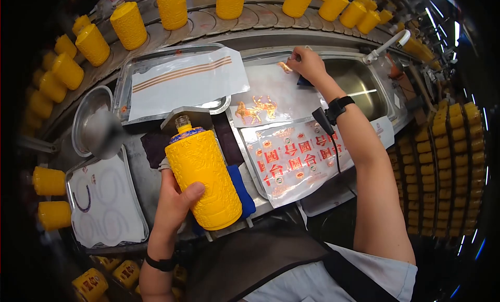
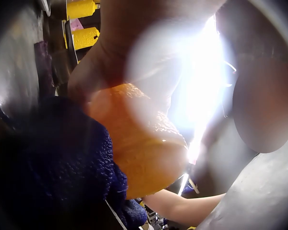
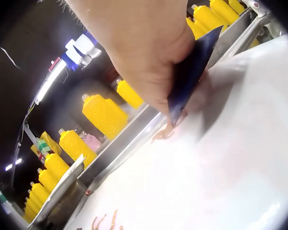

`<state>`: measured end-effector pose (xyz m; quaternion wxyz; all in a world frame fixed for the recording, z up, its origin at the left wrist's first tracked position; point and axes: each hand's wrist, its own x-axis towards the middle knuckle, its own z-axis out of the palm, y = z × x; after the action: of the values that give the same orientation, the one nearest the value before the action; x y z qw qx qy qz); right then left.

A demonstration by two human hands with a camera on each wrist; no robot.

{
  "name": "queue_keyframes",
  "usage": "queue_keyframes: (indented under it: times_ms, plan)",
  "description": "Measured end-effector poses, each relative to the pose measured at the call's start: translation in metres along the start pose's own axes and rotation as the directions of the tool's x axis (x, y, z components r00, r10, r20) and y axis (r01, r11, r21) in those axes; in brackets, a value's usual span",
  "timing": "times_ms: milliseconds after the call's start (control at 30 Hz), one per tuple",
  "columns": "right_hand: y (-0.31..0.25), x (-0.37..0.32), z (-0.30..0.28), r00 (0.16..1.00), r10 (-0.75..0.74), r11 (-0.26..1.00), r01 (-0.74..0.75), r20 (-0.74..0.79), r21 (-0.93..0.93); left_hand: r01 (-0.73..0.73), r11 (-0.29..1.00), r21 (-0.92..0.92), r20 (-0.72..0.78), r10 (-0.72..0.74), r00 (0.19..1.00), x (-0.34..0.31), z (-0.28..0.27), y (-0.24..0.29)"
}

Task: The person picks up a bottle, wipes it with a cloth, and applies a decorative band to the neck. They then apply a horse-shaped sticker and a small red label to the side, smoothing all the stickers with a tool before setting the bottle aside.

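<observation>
My left hand (image 1: 174,203) grips a yellow embossed bottle (image 1: 203,179) around its side, thumb across the front. The bottle leans, its clear neck up and a patterned blue band at the shoulder. A blue cloth (image 1: 241,190) lies behind its base. My right hand (image 1: 309,66) is at the far edge of a white sheet (image 1: 304,104), holding a dark blue flat scraper (image 3: 194,72). Its fingertips are right at a small gold decal (image 1: 284,67), which lies curled up from the sheet in the right wrist view. More gold decals (image 1: 256,112) lie on the sheet's left part.
A sheet of red-lettered decals (image 1: 281,190) lies nearer me. To the left are a tray with a brown-striped sheet (image 1: 182,91), a steel bowl (image 1: 78,122) and a tray of curved purple decals (image 1: 122,171). A sink (image 1: 359,88) stands right; yellow bottles (image 1: 172,10) line the conveyor behind.
</observation>
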<state>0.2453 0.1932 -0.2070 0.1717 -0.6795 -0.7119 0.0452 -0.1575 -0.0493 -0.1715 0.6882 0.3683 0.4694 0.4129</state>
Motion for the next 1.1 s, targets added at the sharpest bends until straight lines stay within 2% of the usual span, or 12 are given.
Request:
queue_keyframes:
  times_ms: [167, 233, 267, 333, 400, 433, 533, 667, 800, 933, 1033, 1100]
  plan:
    - [-0.027, -0.042, -0.036, 0.988, -0.088, 0.969, 0.115, -0.129, 0.22, -0.013, 1.0, 0.003, 0.013, 0.013, 1.0, 0.002, -0.001, -0.001]
    - [-0.058, -0.076, -0.062, 1.0, 0.004, 0.929, -0.004, 0.001, 0.371, -0.038, 0.999, -0.015, 0.015, 0.038, 0.999, 0.002, -0.001, -0.003]
    - [-0.071, -0.093, -0.069, 0.995, -0.093, 0.876, 0.091, -0.02, 0.473, -0.055, 0.998, -0.03, 0.014, 0.056, 0.998, 0.002, 0.001, -0.003]
    - [-0.101, -0.129, -0.085, 0.987, -0.108, 0.774, 0.009, 0.117, 0.633, -0.084, 0.996, -0.037, 0.021, 0.085, 0.996, 0.0, 0.004, -0.001]
    - [-0.143, -0.163, -0.105, 0.958, -0.06, 0.702, -0.16, 0.282, 0.694, -0.129, 0.989, -0.072, -0.001, 0.129, 0.992, -0.001, 0.008, -0.002]
    - [-0.159, -0.177, -0.106, 0.958, -0.097, 0.663, -0.141, 0.271, 0.735, -0.154, 0.986, -0.064, -0.004, 0.154, 0.988, -0.002, 0.01, -0.004]
    - [-0.206, -0.202, -0.104, 0.93, -0.213, 0.39, -0.199, 0.299, 0.899, -0.202, 0.975, -0.092, -0.021, 0.201, 0.979, -0.006, 0.011, -0.005]
    - [-0.248, -0.208, -0.078, 0.857, -0.075, 0.079, -0.505, 0.51, 0.86, -0.241, 0.961, -0.135, -0.081, 0.232, 0.969, -0.01, 0.004, 0.0]
    - [-0.254, -0.212, -0.045, 0.92, 0.026, 0.153, -0.391, 0.392, 0.908, -0.287, 0.955, -0.081, -0.092, 0.28, 0.956, -0.01, -0.006, 0.005]
    - [-0.249, -0.217, -0.04, 0.917, 0.025, 0.266, -0.391, 0.399, 0.881, -0.304, 0.952, -0.037, -0.149, 0.296, 0.944, -0.001, 0.005, 0.01]
    - [-0.248, -0.218, -0.048, 0.886, 0.025, 0.187, -0.459, 0.463, 0.868, -0.277, 0.96, 0.045, -0.14, 0.28, 0.95, 0.005, 0.001, 0.014]
    - [-0.246, -0.219, -0.048, 0.878, -0.003, 0.2, -0.469, 0.479, 0.86, -0.245, 0.967, 0.068, -0.118, 0.252, 0.961, 0.009, -0.004, 0.019]
